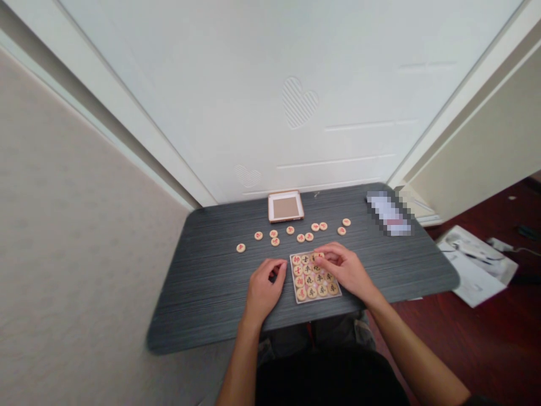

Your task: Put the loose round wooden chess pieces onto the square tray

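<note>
Dark grey, streaky wood-grain fills the tabletop (198, 287) as we look down through the head view, and there, near its front edge, sits a square, clear-rimmed tray (319, 299). We see round, cream-coloured discs (311, 292) in rows inside it, red characters down the left column, mostly black ones beyond. Our right hand (347, 270) is over the tray's upper right corner, thumb and forefinger only slightly apart at a red-marked disc; we cannot tell whether they grip it or merely touch it. Our left hand (265, 286) rests just beside the tray's left edge, fingers loosely curled, thumb and forefinger tips close together; we see nothing between them, but cannot tell whether they meet. Beyond, loose red-lettered wooden discs (289, 230) straggle across the table, and behind them lies a shallow, brown-bottomed rectangular box (285, 208), near the white panelled door (236, 101).
</note>
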Demonstrator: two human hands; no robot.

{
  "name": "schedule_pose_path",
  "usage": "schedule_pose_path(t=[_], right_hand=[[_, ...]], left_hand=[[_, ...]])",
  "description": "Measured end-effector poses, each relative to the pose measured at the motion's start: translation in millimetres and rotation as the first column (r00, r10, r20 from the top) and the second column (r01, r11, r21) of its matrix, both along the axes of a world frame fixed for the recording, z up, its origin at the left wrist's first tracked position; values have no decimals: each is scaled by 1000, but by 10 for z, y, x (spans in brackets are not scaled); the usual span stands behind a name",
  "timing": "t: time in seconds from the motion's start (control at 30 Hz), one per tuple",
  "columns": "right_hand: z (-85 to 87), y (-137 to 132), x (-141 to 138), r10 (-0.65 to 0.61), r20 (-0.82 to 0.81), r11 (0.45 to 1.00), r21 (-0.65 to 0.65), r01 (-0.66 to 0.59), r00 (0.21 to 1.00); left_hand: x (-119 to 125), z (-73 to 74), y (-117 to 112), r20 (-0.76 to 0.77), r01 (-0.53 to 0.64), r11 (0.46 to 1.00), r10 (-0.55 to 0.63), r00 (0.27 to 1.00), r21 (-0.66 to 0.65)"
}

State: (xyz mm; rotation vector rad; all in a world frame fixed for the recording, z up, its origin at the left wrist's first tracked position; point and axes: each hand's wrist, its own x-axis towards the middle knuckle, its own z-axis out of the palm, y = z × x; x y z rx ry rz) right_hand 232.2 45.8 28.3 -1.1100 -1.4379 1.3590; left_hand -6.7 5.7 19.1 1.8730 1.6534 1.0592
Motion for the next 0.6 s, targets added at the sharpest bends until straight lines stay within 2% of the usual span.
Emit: schedule_pose_path(t=[0.13, 0.23, 0.37, 0.47, 0.6], right_hand=[[-5, 2, -29, 38, 18, 999, 28, -39, 999], [16, 9, -44, 42, 155, 989, 132, -63, 987], [31, 40, -53, 5, 422, 931, 329, -158, 907], [7, 69, -57, -3, 503, 885, 403, -232, 864], [-33, 99, -66, 4, 571, 844, 438, -309, 821]], left_hand=[[4, -9, 1, 2, -3, 1000, 3, 1000, -5], [0, -14, 3, 1, -3, 1000, 3, 1000, -8], [-7, -14, 3, 5, 6, 1000, -6, 1000, 0], [-6, -12, -1, 8, 5, 1000, -5, 1000, -4], [0, -15, -2, 16, 0, 1000, 1, 1000, -15]])
